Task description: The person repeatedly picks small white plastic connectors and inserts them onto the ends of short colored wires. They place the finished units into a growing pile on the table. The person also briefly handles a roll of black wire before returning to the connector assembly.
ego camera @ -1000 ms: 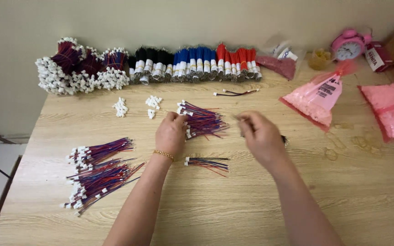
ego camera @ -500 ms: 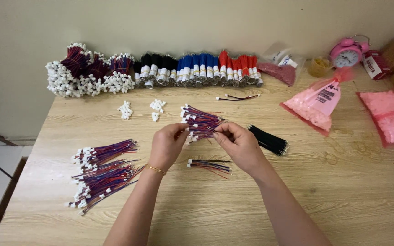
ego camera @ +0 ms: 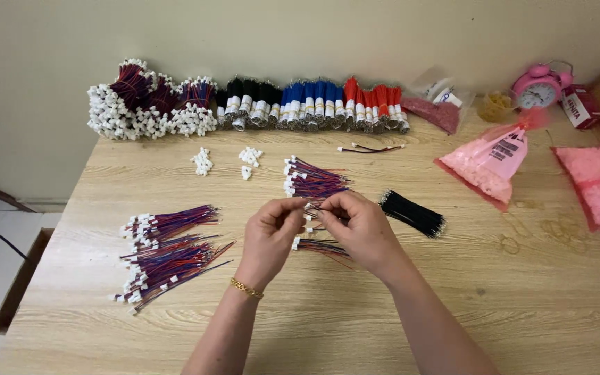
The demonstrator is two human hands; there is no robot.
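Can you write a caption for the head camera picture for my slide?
Two hands, left and right, pinch a small white connector above a wooden table strewn with wire bundles.

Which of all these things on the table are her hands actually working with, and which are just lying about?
In use:
left hand and right hand, pinching a thin wire with a white plug
small bundle of red-blue wires under the hands

Lying about:
pink alarm clock
pink plastic bag
black wire bundle
two heaps of white plugs

- Your left hand (ego camera: 270,232) is raised, fingers curled, fingertips pinched toward the right.
- Your right hand (ego camera: 357,226) meets it, fingertips pinched together.
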